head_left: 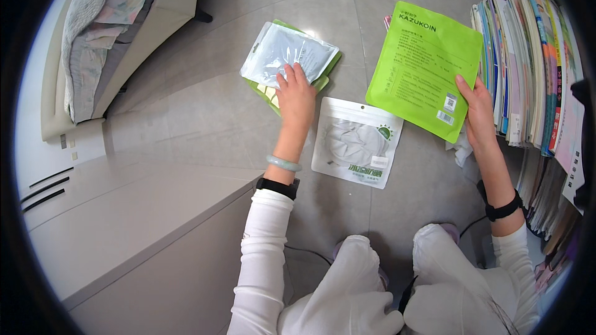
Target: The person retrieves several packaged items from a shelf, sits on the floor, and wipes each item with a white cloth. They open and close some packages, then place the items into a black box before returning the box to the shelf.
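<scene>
At the far left a bed (93,43) with folded bedding stands well apart from the work, and a pale counter (124,223) runs along the lower left. The left hand (295,96) lies flat, fingers (292,77) spread and pressing down on a clear packet (282,56) that tops a small stack of green packets (329,68) on the tiled floor (205,118). Just right of that wrist, untouched, lies a white packet (357,142) with a clear window. Further right, the right hand (478,111) holds a large green pouch (422,68) off the floor, thumb on its face and the other fingers hidden behind, pinching its right edge. Beyond those fingers a row of books (528,56) stands on edge. The slick film looks likely to slide: if the left palm pushes sideways the stack could skew or fan out, and the one-edge pinch on the pouch may let it droop or slip free.
</scene>
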`<action>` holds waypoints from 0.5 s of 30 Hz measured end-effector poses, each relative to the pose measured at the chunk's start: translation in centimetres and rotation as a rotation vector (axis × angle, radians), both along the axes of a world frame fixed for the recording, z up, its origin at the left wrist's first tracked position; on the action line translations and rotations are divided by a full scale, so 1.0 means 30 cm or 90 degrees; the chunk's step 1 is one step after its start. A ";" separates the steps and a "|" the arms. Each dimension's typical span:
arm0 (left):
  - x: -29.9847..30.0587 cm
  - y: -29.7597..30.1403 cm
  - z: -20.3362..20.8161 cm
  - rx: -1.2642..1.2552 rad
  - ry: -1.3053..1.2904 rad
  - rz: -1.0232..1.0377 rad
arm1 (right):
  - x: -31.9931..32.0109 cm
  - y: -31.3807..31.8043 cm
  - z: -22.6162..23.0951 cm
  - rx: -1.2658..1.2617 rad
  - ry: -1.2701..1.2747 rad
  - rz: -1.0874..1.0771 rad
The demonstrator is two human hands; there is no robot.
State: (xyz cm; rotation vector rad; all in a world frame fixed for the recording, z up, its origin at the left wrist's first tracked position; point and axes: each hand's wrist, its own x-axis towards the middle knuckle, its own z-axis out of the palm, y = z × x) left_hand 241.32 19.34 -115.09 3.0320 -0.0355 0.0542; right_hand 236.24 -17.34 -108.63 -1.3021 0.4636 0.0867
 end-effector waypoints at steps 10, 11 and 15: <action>-0.179 -0.066 0.266 -0.732 -0.134 0.105 | -0.041 0.078 0.048 0.039 0.040 0.118; -0.218 -0.119 0.266 -0.703 -0.076 0.034 | -0.045 0.092 0.043 0.096 0.036 0.142; -0.346 -0.296 0.234 -0.592 0.018 -0.198 | -0.055 0.119 0.006 0.122 0.101 0.152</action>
